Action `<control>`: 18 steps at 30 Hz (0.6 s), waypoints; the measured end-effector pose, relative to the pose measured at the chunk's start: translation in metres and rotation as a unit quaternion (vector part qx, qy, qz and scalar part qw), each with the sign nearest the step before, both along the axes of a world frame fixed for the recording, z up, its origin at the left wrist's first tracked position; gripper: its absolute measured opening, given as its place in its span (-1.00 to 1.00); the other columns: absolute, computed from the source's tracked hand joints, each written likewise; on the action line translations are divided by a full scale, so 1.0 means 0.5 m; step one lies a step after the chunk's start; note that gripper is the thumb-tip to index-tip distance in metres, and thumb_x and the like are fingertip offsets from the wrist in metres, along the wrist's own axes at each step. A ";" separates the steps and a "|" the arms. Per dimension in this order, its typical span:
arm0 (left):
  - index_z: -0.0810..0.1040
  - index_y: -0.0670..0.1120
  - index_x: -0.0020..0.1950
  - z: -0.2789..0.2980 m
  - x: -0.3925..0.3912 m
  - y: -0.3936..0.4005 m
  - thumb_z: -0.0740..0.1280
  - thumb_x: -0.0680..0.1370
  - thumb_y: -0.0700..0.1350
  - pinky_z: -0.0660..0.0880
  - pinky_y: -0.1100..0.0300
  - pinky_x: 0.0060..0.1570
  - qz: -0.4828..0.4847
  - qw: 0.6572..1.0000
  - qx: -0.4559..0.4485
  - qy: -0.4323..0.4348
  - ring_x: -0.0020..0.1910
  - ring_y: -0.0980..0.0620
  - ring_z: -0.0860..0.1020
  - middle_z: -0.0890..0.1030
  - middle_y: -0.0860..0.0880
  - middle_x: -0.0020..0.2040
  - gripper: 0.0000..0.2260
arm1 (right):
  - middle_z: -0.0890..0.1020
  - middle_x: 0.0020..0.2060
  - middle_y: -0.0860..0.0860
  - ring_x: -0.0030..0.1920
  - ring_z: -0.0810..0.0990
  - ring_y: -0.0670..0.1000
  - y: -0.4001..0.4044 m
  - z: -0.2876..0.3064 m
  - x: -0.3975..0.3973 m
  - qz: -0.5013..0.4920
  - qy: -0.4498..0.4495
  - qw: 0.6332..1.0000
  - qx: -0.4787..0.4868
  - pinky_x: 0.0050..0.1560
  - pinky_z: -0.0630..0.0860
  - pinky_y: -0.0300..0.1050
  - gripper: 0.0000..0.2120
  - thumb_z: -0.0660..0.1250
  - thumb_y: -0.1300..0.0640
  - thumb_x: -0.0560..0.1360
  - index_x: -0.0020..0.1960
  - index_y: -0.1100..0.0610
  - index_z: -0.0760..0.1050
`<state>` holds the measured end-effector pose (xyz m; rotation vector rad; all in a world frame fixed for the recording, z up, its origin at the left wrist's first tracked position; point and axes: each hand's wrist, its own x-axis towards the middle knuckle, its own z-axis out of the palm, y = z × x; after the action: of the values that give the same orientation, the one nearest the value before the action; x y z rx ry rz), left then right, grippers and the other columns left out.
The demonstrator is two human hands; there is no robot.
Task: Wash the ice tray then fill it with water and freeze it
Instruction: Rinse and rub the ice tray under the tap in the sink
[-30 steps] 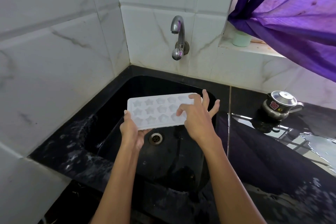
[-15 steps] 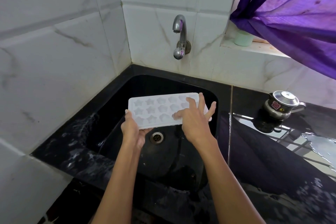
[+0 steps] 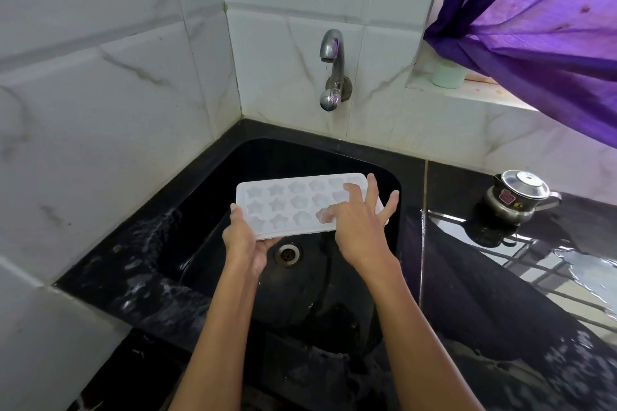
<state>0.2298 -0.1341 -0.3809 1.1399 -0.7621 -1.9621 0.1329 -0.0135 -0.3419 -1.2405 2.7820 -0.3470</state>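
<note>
A white ice tray (image 3: 287, 203) with star and flower shaped cells hangs level over the black sink (image 3: 213, 197). My left hand (image 3: 245, 242) grips its near left corner, thumb on the rim and fingers underneath. My right hand (image 3: 359, 227) lies over the tray's right part with spread fingers, and its fingertips press into the cells there. The metal tap (image 3: 332, 68) sticks out of the tiled wall above the sink; no stream of water shows from it.
The sink drain (image 3: 287, 253) lies just below the tray. A small steel pot with a lid (image 3: 516, 197) stands on the wet black counter (image 3: 500, 277) at the right. A purple curtain (image 3: 534, 27) hangs at the upper right over a sill holding a pale green cup (image 3: 447, 73).
My right hand's fingers have slid a little leftward across the tray's cells. The tray and my left hand have stayed almost where they were.
</note>
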 end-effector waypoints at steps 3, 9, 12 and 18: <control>0.47 -0.06 -0.06 0.000 -0.001 -0.002 0.07 0.64 0.09 0.55 -0.05 -0.25 -0.001 1.000 -0.003 0.001 -0.11 -0.10 0.61 0.62 -0.10 -0.10 -0.70 | 0.07 0.54 0.12 0.52 -0.36 0.24 -0.006 -0.004 0.003 0.005 0.000 1.000 0.001 0.38 -0.39 0.43 -0.39 0.28 0.53 0.39 0.24 -0.06 0.56; 0.47 -0.05 -0.07 -0.008 0.000 -0.007 0.07 0.64 0.09 0.54 -0.03 -0.28 -0.005 1.000 -0.001 -0.004 -0.10 -0.10 0.61 0.63 -0.09 -0.08 -0.71 | 0.12 0.52 0.11 0.53 -0.35 0.24 -0.004 -0.005 -0.001 0.003 0.002 1.000 0.004 0.38 -0.38 0.43 -0.40 0.25 0.53 0.39 0.21 -0.06 0.57; 0.47 -0.04 -0.06 -0.007 -0.002 -0.009 0.07 0.64 0.09 0.54 -0.02 -0.29 -0.006 1.000 -0.004 -0.002 -0.10 -0.09 0.61 0.63 -0.09 -0.09 -0.70 | 0.10 0.53 0.12 0.53 -0.36 0.23 -0.008 -0.007 0.002 0.007 0.002 1.000 0.006 0.39 -0.39 0.42 -0.39 0.26 0.53 0.40 0.25 -0.04 0.55; 0.48 -0.05 -0.03 -0.009 -0.001 -0.011 0.07 0.64 0.10 0.55 -0.04 -0.26 -0.011 1.000 0.003 0.001 -0.08 -0.11 0.61 0.63 -0.10 -0.07 -0.70 | 0.16 0.50 0.09 0.54 -0.33 0.22 -0.007 -0.003 -0.003 0.000 -0.001 1.000 0.002 0.38 -0.42 0.39 -0.43 0.25 0.53 0.38 0.17 -0.03 0.59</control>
<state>0.2293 -0.1396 -0.3853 1.1382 -0.7725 -1.9847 0.1315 -0.0172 -0.3434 -1.2381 2.7807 -0.3422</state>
